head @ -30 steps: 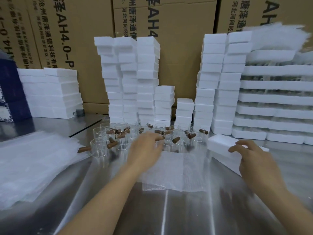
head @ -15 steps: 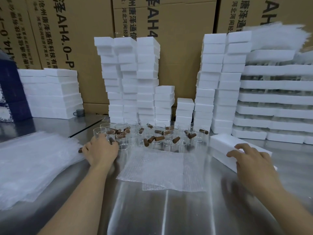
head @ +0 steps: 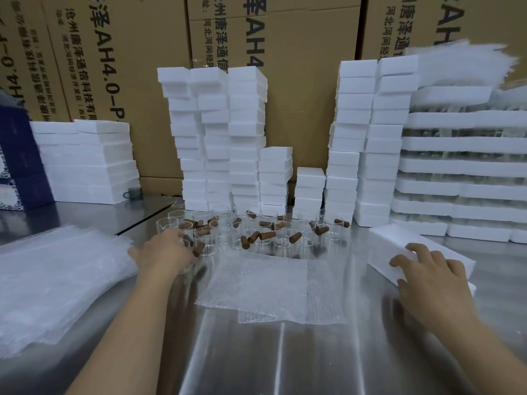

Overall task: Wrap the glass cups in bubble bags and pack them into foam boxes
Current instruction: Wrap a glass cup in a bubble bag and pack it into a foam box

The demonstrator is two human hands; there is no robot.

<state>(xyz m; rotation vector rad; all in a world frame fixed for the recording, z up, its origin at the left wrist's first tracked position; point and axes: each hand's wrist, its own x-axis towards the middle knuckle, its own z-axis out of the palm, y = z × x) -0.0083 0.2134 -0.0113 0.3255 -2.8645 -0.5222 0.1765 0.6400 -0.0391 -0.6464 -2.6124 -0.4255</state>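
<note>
The bubble bag (head: 265,286) lying flat on the steel table (head: 285,360) serves as the reference. Just beyond its far edge stands the cluster of glass cups (head: 256,232), each with a stubby brown wooden handle (head: 266,235) sticking out sideways. At the bag's far-left corner the left hand (head: 164,253) grips one glass cup (head: 188,252) at the edge of the cluster. Its fingers (head: 179,238) appear curled round the wall, though the clear glass blurs the exact contact. To the right of the bag, the right hand (head: 433,283) rests on the near end of a loose foam box (head: 399,246), fingers spread and lightly bent, pressing rather than pinching.

The cups look thin-walled, light, smooth and brittle, and they stand crowded together, so one should probably come straight up to avoid knocking its neighbours. The wooden handle likely gives the surest, least slippery hold, and the wall calls for a gentle wrap. The bag is limp and will need its mouth held open. The foam is light and stiff but dents easily, so it is best taken by its long sides.

Left of the bag lies a pile of bubble bags (head: 57,280), and behind the cups rise stacks of foam boxes (head: 216,132).
</note>
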